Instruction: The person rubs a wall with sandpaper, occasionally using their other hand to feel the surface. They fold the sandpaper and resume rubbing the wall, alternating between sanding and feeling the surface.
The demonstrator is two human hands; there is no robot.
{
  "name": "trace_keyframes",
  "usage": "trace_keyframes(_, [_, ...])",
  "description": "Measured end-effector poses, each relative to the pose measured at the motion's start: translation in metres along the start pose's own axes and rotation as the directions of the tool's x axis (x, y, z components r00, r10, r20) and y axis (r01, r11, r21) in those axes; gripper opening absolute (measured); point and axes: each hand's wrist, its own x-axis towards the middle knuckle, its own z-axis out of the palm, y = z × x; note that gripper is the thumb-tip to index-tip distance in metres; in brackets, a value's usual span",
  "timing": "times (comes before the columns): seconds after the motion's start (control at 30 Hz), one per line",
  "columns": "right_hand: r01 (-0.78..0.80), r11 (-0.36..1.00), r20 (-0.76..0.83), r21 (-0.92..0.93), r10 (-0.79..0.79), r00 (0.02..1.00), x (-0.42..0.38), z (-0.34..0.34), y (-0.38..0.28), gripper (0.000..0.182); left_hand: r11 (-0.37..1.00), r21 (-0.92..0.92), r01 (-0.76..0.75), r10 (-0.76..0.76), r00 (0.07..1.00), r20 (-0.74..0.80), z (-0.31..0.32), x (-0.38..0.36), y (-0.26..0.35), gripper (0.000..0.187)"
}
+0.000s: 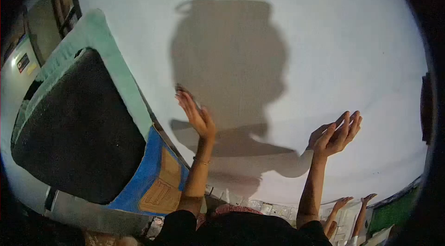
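Both of my arms are raised in front of a pale wall [361, 60]. My left hand [197, 115] is held up with its fingers stretched out and nothing in it. A thin bracelet [201, 160] circles the left wrist. My right hand [339, 134] is also raised, palm turned up and fingers extended, holding nothing. Its fingertips overlap the wall in this view, with a hand shadow close beside it. A large shadow [227, 60] of a head and shoulders falls on the wall between the two hands.
At left stands a green padded piece [92, 28] with a dark cushion-like thing [79, 130] against it. A blue and brown box [160, 176] lies below. Another person's raised hands [344, 202] show at lower right, near a green panel [394, 211].
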Motion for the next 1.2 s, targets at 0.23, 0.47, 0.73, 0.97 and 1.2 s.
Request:
trace_keyframes(0.23, [-0.018, 1.000, 0.020, -0.008, 0.018, 1.000, -0.001, -0.002, 0.001, 0.038, 0.923, -0.086, -0.375, 0.380, 0.924, 0.054, 0.015, 0.073, 0.062, 0.059])
trace_keyframes(0.47, [0.008, 1.000, 0.008, 0.000, -0.008, 1.000, -0.001, -0.002, 0.005, 0.038, 0.880, -0.037, -0.473, 0.470, 0.880, -0.070, 0.013, 0.185, 0.067, 0.057])
trace_keyframes(0.73, [0.012, 1.000, 0.004, 0.001, -0.012, 1.000, 0.001, -0.002, 0.005, 0.038, 0.611, -0.059, -0.789, 0.791, 0.608, 0.060, 0.027, 0.225, 0.160, 0.059])
trace_keyframes(0.97, [0.013, 1.000, 0.019, -0.018, -0.012, 1.000, -0.001, -0.004, 0.010, 0.038, 0.722, 0.082, -0.687, 0.692, 0.720, -0.053, 0.021, 0.342, 0.164, 0.049])
trace_keyframes(1.2, [0.003, 0.999, 0.016, -0.037, -0.003, 1.000, -0.006, -0.003, 0.017, 0.038, 0.929, -0.136, -0.344, 0.323, 0.933, -0.159, 0.000, 0.452, 0.164, 0.050])
